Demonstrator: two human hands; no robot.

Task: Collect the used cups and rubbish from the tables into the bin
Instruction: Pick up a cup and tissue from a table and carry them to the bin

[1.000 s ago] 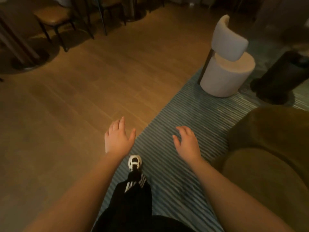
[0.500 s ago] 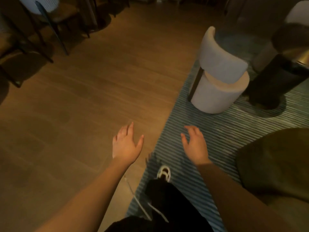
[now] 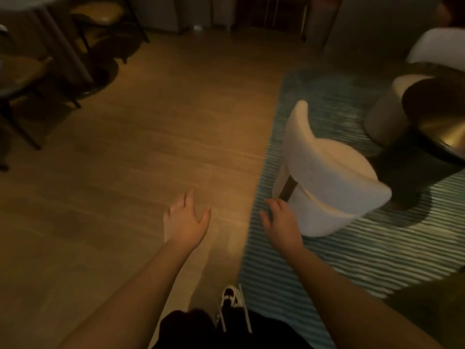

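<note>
My left hand (image 3: 185, 221) hangs in front of me over the wooden floor, fingers relaxed and spread, holding nothing. My right hand (image 3: 281, 224) is stretched out over the edge of the striped rug, fingers loosely bent, also empty, just left of a white round chair. No cup, rubbish or bin shows in this dim, blurred view.
A white round chair (image 3: 327, 172) stands on the blue striped rug (image 3: 352, 258) close ahead on the right. Behind it is a dark round table (image 3: 435, 127) with a brass glint and another pale seat (image 3: 385, 114). Dark-legged chairs (image 3: 100, 18) and a table base stand at the far left. Wooden floor (image 3: 151, 147) lies ahead.
I have walked forward: the white chair and dark table have come closer and lower in view. Both hands stay out in front, empty.
</note>
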